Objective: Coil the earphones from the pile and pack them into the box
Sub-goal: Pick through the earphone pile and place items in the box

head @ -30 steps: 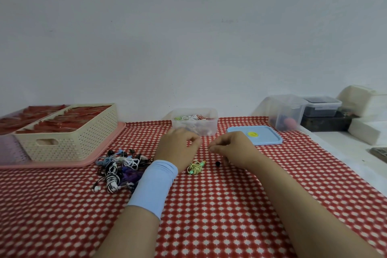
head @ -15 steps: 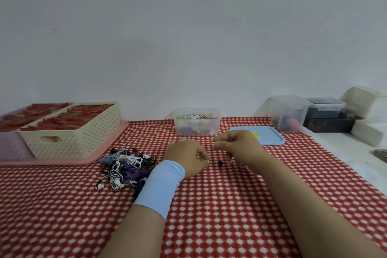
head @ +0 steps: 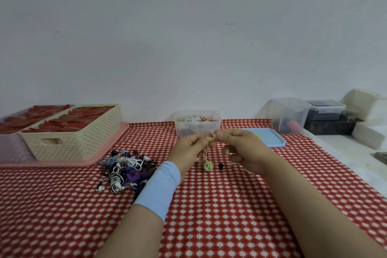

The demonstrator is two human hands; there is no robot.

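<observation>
Both hands pinch one green-yellow earphone [head: 208,166] by its upper end. The left hand [head: 188,152] and right hand [head: 240,148] meet fingertip to fingertip above the tablecloth [head: 230,205], just on the near side of the clear box [head: 198,130]. Cord hangs straight down to a loose tangle at cloth level; touching or not, cannot tell.

The pile [head: 125,165] lies to the left, near the left wrist.

Step, as judged: start of coiling this piece. The box already holds several.

Next move calls for winding the hanging cord into even loops without tightening the tangle, then reaching far to drop it in.

A small black bit [head: 220,166] lies beside the tangle, possibly an ear tip.

No legible writing. The yellow sticker [head: 259,136] on the blue lid [head: 272,139] is mostly hidden.
</observation>
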